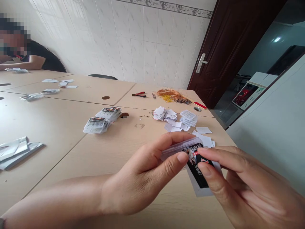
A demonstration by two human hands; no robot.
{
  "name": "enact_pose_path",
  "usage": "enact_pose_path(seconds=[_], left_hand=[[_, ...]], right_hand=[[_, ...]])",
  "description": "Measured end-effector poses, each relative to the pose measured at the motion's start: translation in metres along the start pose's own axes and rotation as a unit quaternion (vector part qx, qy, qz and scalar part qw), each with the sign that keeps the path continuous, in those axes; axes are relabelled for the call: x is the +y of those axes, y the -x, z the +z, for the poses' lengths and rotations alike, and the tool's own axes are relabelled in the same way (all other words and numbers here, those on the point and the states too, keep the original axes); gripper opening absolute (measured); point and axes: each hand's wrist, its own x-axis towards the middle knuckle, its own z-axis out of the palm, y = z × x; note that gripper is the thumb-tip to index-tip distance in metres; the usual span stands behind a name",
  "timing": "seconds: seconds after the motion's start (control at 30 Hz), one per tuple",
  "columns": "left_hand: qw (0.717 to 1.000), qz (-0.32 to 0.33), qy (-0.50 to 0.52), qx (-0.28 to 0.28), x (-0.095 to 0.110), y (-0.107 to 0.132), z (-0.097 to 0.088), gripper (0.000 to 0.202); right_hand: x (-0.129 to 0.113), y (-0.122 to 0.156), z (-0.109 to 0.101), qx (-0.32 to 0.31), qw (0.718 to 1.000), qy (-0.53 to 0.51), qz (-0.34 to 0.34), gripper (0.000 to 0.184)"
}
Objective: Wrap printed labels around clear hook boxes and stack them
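Note:
Near the table's right front, my left hand is closed around a small clear plastic box, its thumb resting on a black printed label. The label carries white characters and a bit of red. Pale sheet or backing shows below and beside it. My right hand pinches the label between thumb and forefinger, at its right side. Whether the label is stuck to the box or only lies against it, I cannot tell. Just beyond my hands are a pile of clear boxes and stacked white cards.
Labelled boxes are stacked mid-table. Red-handled pliers, a bundle of orange cords and a small round metal dish lie farther back. Silvery packets lie left. Another person sits at the far left. Round holes pierce the tabletop.

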Motion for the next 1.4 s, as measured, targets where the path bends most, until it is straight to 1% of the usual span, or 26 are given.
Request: enact_pose_path(seconds=[0.1,0.27,0.47,0.6,0.7,0.9,1.1,1.4], left_hand=[[1.000,0.000,-0.016,0.002,-0.0008,-0.0002,-0.0009,0.021],[0.999,-0.001,-0.031,0.007,-0.0003,0.0012,-0.0011,0.019],[0.999,0.001,-0.049,0.009,0.0024,0.0018,-0.0001,0.019],[0.998,-0.001,-0.064,0.010,0.0019,0.0018,-0.0007,0.020],[0.997,-0.005,-0.071,0.011,0.0017,0.0014,-0.0008,0.020],[0.997,-0.007,-0.077,0.003,0.0012,0.0010,-0.0010,0.020],[0.998,-0.011,-0.058,0.007,-0.0012,0.0026,-0.0008,0.021],[0.998,-0.001,-0.069,0.006,-0.0020,0.0032,-0.0019,0.022]], right_hand=[[0.0007,0.0001,0.0017,0.012,1.000,0.001,0.003,0.015],[0.0004,-0.0011,0.0020,0.000,1.000,0.012,-0.007,0.017],[-0.0037,-0.0018,0.0006,0.012,1.000,0.017,0.001,0.019],[-0.0038,-0.0009,0.0005,0.010,1.000,0.023,-0.011,0.019],[-0.0028,-0.0010,0.0015,0.017,1.000,0.024,-0.004,0.019],[-0.0007,-0.0005,0.0018,0.022,0.999,0.029,-0.012,0.018],[-0.0022,0.0011,0.0018,0.031,0.998,0.046,-0.012,0.018],[0.0020,-0.0017,-0.0017,-0.003,0.998,0.052,-0.035,0.019]])
